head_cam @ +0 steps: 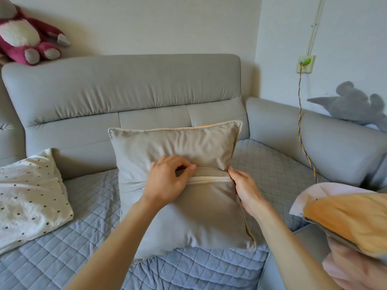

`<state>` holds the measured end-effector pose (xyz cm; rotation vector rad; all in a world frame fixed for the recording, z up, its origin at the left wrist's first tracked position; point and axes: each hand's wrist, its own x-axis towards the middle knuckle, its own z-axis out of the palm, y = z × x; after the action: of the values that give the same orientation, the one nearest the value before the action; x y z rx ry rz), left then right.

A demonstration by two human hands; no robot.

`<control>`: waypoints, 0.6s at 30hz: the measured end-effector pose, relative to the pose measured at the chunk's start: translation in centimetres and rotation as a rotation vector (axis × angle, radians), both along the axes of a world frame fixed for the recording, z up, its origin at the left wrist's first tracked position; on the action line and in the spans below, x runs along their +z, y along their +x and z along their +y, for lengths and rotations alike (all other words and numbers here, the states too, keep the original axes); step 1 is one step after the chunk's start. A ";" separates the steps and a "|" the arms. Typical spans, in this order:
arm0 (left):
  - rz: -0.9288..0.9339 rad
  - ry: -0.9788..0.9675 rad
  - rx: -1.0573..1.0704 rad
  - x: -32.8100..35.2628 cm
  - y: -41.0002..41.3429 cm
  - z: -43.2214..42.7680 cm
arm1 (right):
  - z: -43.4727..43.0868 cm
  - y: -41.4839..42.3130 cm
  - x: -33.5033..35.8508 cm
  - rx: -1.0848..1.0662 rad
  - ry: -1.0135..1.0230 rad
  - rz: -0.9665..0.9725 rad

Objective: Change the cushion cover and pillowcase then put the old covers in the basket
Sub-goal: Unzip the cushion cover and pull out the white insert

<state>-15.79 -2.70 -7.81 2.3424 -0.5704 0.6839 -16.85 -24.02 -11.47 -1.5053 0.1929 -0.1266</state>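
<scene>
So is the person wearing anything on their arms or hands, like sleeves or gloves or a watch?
No. The left arm and right arm are bare down to the picture's bottom edge, with no sleeves showing. The left hand and right hand have no gloves, and no watch, bracelet or ring shows. The thumbnail that shows looks short and plain.

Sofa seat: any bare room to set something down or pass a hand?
Two free patches of quilted seat cover: front left, between the dotted pillow and the cushion; back right, between the cushion and the sofa arm. Crowded: centre, where the left hand and right hand grip the cushion, and front right, the orange and pink pile.
</scene>
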 end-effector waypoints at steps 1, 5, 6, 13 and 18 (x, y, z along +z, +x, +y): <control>-0.093 0.000 0.014 -0.3 -0.5 0.3 | 0.0 -0.1 -0.1 -0.029 -0.076 -0.031; -0.261 -0.041 0.191 -3.4 -1.9 4.4 | -0.4 -0.6 -1.3 -0.153 -0.409 -0.192; -0.223 -0.087 0.238 -4.1 -2.1 5.8 | -0.4 -0.9 -1.7 -0.168 -0.444 -0.215; -0.151 -0.137 0.280 -3.5 -1.4 9.3 | 0.9 -0.7 -2.8 -0.329 -0.570 -0.288; 0.113 -0.217 0.204 -1.2 -1.4 9.3 | 5.4 -2.4 -0.9 -0.486 -0.956 -0.785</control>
<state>-17.23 6.57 -9.03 2.2349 -0.1968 0.6632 -19.23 -18.65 -12.41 -2.1848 -0.1774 -1.3240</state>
